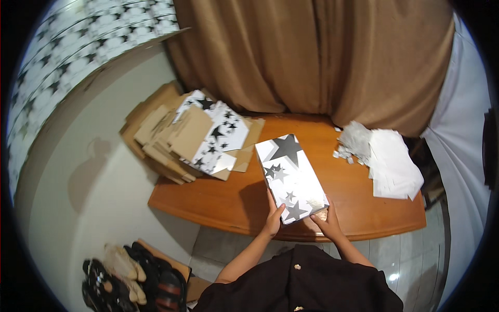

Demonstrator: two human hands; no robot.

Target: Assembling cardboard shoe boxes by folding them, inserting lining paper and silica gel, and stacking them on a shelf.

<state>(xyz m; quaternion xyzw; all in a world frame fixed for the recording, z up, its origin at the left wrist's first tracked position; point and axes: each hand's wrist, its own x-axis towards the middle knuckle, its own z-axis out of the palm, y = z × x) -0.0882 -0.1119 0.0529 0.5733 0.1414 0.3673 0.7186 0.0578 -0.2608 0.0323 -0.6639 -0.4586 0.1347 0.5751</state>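
Note:
A white box with grey and black stars (306,182) is held up over the near part of the wooden table, tilted, its broad face toward me. My left hand (273,216) grips its lower left edge, thumb on the near corner. Around the lower right corner my right hand (328,221) is closed, thumb along the near edge. The fingers behind the box are mostly hidden.
On the brown wooden table (202,205), flattened cardboard pieces (189,132), some star-printed, are piled at the left. White paper sheets (392,164) and a clear plastic bag (356,138) with small white pieces lie right. Several shoes (140,281) stand lower left. A brown curtain (312,57) hangs behind.

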